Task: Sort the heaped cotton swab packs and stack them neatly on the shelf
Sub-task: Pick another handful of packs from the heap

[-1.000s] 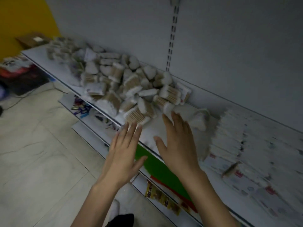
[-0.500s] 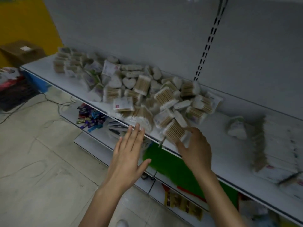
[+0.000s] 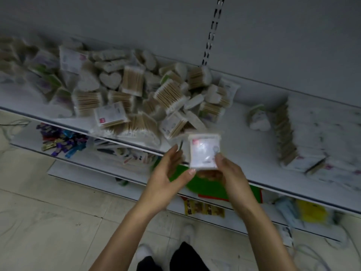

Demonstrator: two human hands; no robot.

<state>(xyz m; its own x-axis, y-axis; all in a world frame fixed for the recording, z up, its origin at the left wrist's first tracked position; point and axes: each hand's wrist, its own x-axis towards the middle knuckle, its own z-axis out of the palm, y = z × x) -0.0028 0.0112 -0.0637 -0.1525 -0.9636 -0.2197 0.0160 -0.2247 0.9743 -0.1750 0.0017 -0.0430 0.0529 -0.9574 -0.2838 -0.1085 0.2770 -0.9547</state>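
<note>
Half a second back the right hand was digging into the near edge of the heap. Now it has one pack lifted clear and held up in front of the shelf, label side toward me. Its grip pinches the pack, thumb on the right edge and fingers hidden behind.

The left hand, which hovered flat below the shelf edge, has come in alongside. Its grip is spread, fingers straight, thumb tip at the pack's lower left corner.

So one pack is out of the pile and, I judge, is being checked for kind. The tidy row stands well to the right on the same shelf, with a heart-shaped pack just beside it — likely where this one goes, if it matches.
</note>
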